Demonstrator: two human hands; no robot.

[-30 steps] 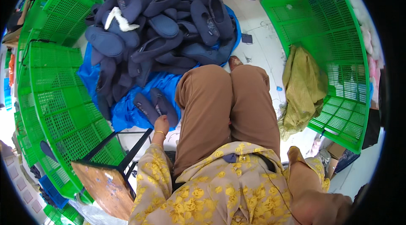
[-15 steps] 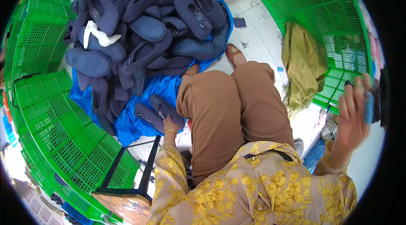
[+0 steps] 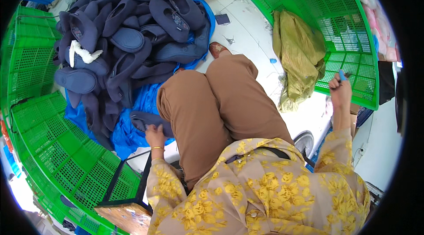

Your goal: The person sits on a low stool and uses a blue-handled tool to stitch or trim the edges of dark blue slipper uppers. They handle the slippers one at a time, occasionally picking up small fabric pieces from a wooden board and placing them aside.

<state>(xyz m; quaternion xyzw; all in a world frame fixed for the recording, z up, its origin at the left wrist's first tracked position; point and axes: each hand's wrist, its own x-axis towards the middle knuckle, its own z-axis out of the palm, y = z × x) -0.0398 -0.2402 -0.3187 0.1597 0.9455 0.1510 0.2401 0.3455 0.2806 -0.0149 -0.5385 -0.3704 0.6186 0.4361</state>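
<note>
My left hand (image 3: 155,136) is closed on a dark navy slip-on shoe (image 3: 152,122), beside my left knee and over a blue plastic sheet (image 3: 121,140). Some of this shoe is hidden by the fingers and knee. Raised on the right, my right hand (image 3: 340,94) has its fingers curled. A small light-blue piece (image 3: 342,75) shows at its fingertips, with something dark beside it; whether it is held or worn on a finger I cannot tell. A large heap of similar shoes (image 3: 128,41) lies on the sheet, ahead and to the left.
Green mesh crates (image 3: 66,146) line the left side, and another green crate (image 3: 349,58) stands at the right. An olive woven sack (image 3: 298,58) hangs over that crate's near edge. A black-legged wooden stool (image 3: 126,216) is at lower left. White scraps (image 3: 84,54) lie on the heap.
My right hand has come inward, its fingers now curled. Two shoes showed side by side at my left hand before; now one shows clearly. The whole view has shifted.
</note>
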